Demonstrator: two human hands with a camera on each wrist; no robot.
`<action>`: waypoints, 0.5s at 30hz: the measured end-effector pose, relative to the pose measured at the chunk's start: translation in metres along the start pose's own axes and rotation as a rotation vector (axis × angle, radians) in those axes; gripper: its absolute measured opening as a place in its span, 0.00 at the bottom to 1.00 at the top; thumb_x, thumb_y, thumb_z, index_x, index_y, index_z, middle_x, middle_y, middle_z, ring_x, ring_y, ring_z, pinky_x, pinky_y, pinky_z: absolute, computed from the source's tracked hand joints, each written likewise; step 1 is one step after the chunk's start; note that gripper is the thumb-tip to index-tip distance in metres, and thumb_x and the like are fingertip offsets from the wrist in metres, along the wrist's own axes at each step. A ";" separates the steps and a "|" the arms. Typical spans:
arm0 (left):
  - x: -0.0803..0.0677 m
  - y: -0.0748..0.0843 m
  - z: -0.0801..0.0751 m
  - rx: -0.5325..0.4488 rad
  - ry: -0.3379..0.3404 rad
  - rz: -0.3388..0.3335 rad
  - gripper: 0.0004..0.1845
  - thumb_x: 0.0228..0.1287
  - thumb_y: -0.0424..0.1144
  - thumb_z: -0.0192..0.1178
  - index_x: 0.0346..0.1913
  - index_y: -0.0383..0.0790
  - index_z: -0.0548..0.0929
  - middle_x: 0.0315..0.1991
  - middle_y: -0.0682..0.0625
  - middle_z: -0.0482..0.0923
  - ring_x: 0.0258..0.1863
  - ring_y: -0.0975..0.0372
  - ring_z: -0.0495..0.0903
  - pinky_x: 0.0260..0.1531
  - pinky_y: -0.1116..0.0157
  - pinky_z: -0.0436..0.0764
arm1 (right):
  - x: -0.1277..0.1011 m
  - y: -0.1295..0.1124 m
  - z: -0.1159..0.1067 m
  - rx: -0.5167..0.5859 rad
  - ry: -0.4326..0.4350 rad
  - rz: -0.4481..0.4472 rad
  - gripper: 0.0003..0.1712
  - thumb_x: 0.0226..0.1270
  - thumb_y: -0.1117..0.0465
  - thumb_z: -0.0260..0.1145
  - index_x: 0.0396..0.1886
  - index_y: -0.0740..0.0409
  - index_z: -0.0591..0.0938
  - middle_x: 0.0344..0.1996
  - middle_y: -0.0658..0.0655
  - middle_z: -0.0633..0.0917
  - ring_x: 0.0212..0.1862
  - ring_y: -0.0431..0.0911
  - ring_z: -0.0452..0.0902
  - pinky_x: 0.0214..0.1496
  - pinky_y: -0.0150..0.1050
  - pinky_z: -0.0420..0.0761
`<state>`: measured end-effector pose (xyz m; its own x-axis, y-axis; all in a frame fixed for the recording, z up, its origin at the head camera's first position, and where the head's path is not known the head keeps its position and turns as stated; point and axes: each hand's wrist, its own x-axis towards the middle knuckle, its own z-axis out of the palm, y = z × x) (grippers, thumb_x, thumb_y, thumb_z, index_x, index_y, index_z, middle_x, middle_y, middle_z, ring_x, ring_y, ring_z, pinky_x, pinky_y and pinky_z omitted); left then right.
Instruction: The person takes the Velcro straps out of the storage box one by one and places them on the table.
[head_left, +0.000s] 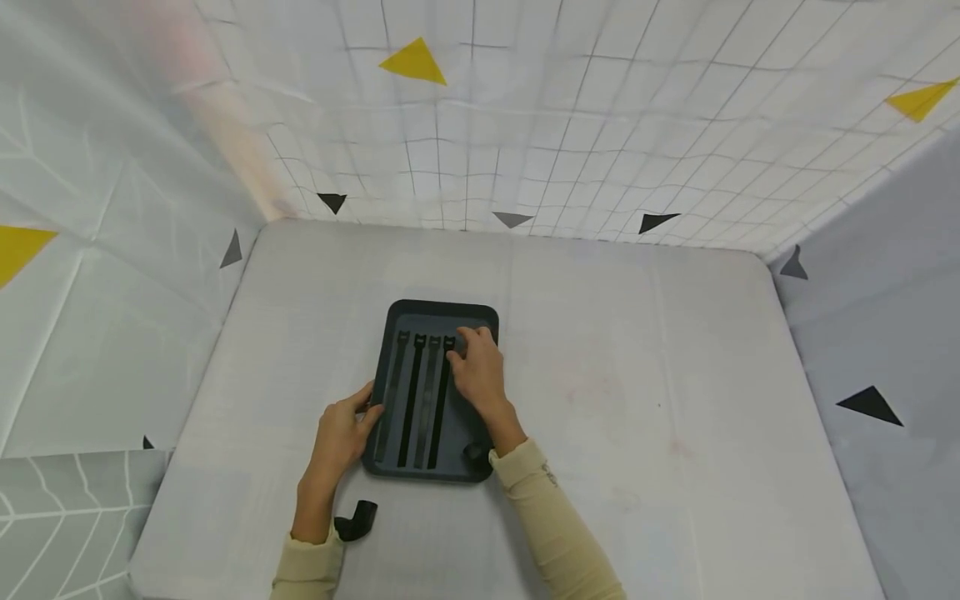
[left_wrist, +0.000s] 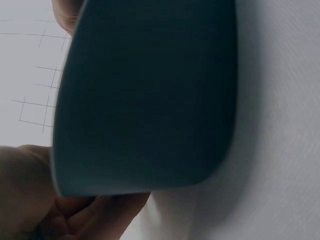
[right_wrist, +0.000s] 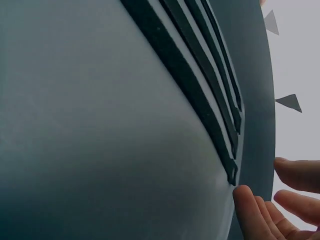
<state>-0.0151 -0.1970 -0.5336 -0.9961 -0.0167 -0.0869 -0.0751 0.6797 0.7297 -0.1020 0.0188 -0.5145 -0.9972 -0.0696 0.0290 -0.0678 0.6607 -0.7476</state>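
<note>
A dark rectangular tray lies on the table. Its left side is gripped by my left hand, also visible at the tray's edge in the left wrist view. Inside, several black hook-and-loop cable straps lie side by side, their slotted heads toward the far end. Over the tray's far right part is my right hand, thumb and fingers spread apart. In the right wrist view its fingertips are right by the head of the nearest strap, with nothing between them.
A black elbow pipe fitting sits in the tray's near right corner, partly behind my right sleeve. Another elbow fitting rests on the white table by my left wrist. Hanging sheets border the table.
</note>
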 end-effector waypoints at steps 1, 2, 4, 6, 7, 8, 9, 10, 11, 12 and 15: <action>0.000 0.000 0.000 -0.001 0.002 0.002 0.27 0.66 0.34 0.64 0.67 0.33 0.74 0.51 0.33 0.82 0.51 0.42 0.81 0.51 0.45 0.77 | 0.000 0.001 0.001 0.000 0.002 0.003 0.25 0.65 0.66 0.70 0.61 0.67 0.78 0.48 0.64 0.78 0.42 0.52 0.80 0.42 0.47 0.79; 0.000 0.000 0.000 -0.001 0.003 0.005 0.27 0.66 0.34 0.65 0.67 0.33 0.74 0.51 0.33 0.82 0.51 0.42 0.81 0.51 0.45 0.77 | 0.000 0.002 0.002 -0.002 0.003 0.008 0.25 0.65 0.66 0.70 0.61 0.67 0.78 0.48 0.63 0.78 0.42 0.52 0.80 0.42 0.47 0.79; 0.000 0.000 0.000 -0.001 0.001 0.007 0.27 0.66 0.33 0.64 0.67 0.32 0.74 0.51 0.33 0.81 0.51 0.42 0.81 0.51 0.45 0.76 | 0.001 0.003 0.004 0.003 0.005 0.015 0.26 0.65 0.66 0.70 0.62 0.67 0.77 0.49 0.63 0.77 0.42 0.52 0.79 0.42 0.47 0.79; -0.001 0.000 -0.001 -0.001 -0.005 0.002 0.27 0.66 0.34 0.64 0.67 0.32 0.73 0.52 0.33 0.81 0.52 0.42 0.80 0.52 0.44 0.76 | 0.001 0.005 0.005 0.006 0.008 0.016 0.26 0.65 0.66 0.70 0.62 0.67 0.77 0.49 0.64 0.77 0.42 0.52 0.78 0.42 0.47 0.78; -0.001 0.000 -0.001 -0.001 -0.009 -0.002 0.27 0.67 0.34 0.64 0.67 0.31 0.73 0.52 0.33 0.81 0.52 0.42 0.80 0.53 0.44 0.76 | 0.001 0.005 0.005 0.009 0.008 0.017 0.26 0.65 0.66 0.70 0.62 0.67 0.77 0.49 0.64 0.77 0.42 0.52 0.78 0.42 0.47 0.78; -0.001 0.000 -0.001 0.001 -0.014 -0.006 0.27 0.67 0.34 0.64 0.67 0.31 0.73 0.52 0.33 0.81 0.52 0.41 0.80 0.53 0.44 0.75 | 0.002 0.005 0.006 0.012 0.008 0.019 0.27 0.65 0.67 0.70 0.63 0.67 0.77 0.49 0.64 0.77 0.42 0.52 0.77 0.42 0.47 0.78; -0.001 0.000 -0.002 0.002 -0.021 -0.011 0.27 0.67 0.34 0.63 0.67 0.31 0.72 0.53 0.33 0.80 0.53 0.41 0.80 0.53 0.44 0.75 | 0.002 0.006 0.006 0.016 0.010 0.018 0.27 0.64 0.67 0.70 0.63 0.67 0.77 0.49 0.64 0.77 0.43 0.52 0.77 0.42 0.48 0.78; -0.001 0.000 -0.002 0.005 -0.025 -0.014 0.27 0.67 0.34 0.63 0.67 0.31 0.72 0.53 0.33 0.80 0.53 0.41 0.80 0.54 0.44 0.75 | 0.003 0.007 0.006 0.018 0.012 0.016 0.27 0.64 0.67 0.70 0.62 0.67 0.77 0.48 0.64 0.77 0.42 0.52 0.77 0.42 0.48 0.78; -0.001 0.000 -0.002 0.006 -0.027 -0.016 0.27 0.67 0.34 0.63 0.68 0.31 0.72 0.53 0.33 0.80 0.53 0.41 0.80 0.54 0.44 0.75 | 0.004 0.007 0.007 0.020 0.013 0.016 0.27 0.64 0.67 0.70 0.62 0.67 0.77 0.48 0.64 0.77 0.43 0.53 0.77 0.43 0.48 0.78; -0.001 0.001 -0.002 0.005 -0.028 -0.016 0.27 0.67 0.34 0.63 0.68 0.31 0.72 0.53 0.33 0.80 0.53 0.41 0.80 0.54 0.44 0.75 | 0.004 0.008 0.007 0.024 0.013 0.018 0.27 0.64 0.67 0.71 0.62 0.67 0.77 0.48 0.64 0.77 0.43 0.53 0.77 0.43 0.48 0.78; 0.000 0.002 -0.001 0.001 -0.026 -0.008 0.27 0.67 0.34 0.64 0.68 0.33 0.73 0.54 0.34 0.80 0.52 0.42 0.81 0.52 0.44 0.76 | 0.005 0.010 0.008 0.035 0.017 0.024 0.27 0.63 0.67 0.71 0.62 0.66 0.77 0.49 0.64 0.77 0.45 0.53 0.78 0.45 0.49 0.78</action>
<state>-0.0150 -0.1966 -0.5316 -0.9939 -0.0031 -0.1105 -0.0830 0.6802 0.7283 -0.1079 0.0195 -0.5273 -0.9989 -0.0410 0.0213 -0.0425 0.6356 -0.7708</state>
